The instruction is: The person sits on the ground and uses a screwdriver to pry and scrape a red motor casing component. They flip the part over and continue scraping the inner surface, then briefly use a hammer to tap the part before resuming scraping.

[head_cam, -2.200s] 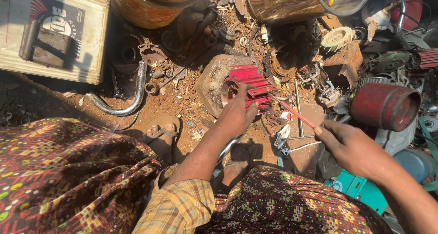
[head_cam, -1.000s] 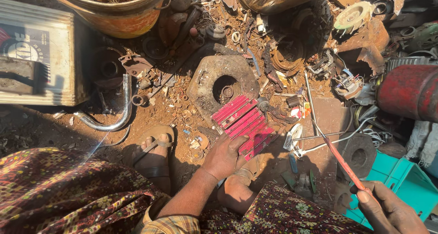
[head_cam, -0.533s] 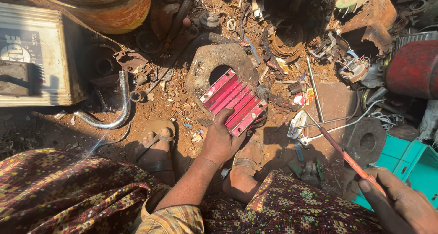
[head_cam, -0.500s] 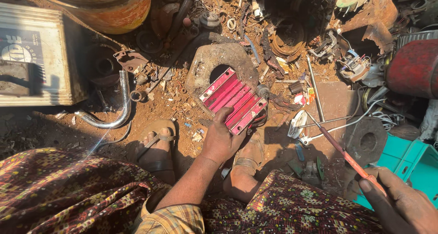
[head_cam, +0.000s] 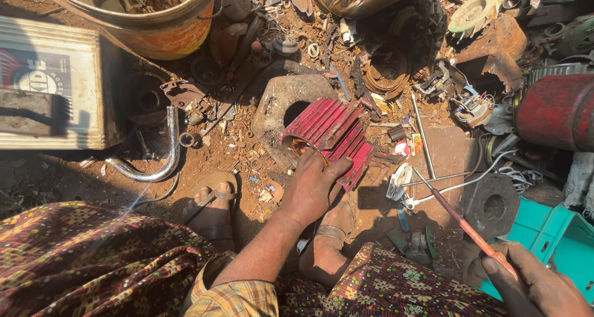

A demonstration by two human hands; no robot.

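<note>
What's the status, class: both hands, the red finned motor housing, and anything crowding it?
Left hand gripping red finned housing, tilted on the grey block. Right hand holds a red-handled screwdriver, clear of the housing. Scrap metal crowds all around.

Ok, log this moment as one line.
left hand: gripping red finned motor casing | right hand: holding red-handled screwdriver | casing: tilted on the ground

You are looking straight down at bare reddish-brown dirt ground (head_cam: pixel 216 162) in hard sunlight, with sharp dark shadows falling across it. Rusty metal scrap litters the ground all around. A battered yellow and orange metal drum (head_cam: pixel 148 20) stands at the top left, a white ribbed box-shaped casing (head_cam: pixel 55 82) lies at the left edge, a bent chrome pipe (head_cam: pixel 162 153) lies beside it, and a turquoise plastic crate (head_cam: pixel 557 246) sits at the lower right
</note>
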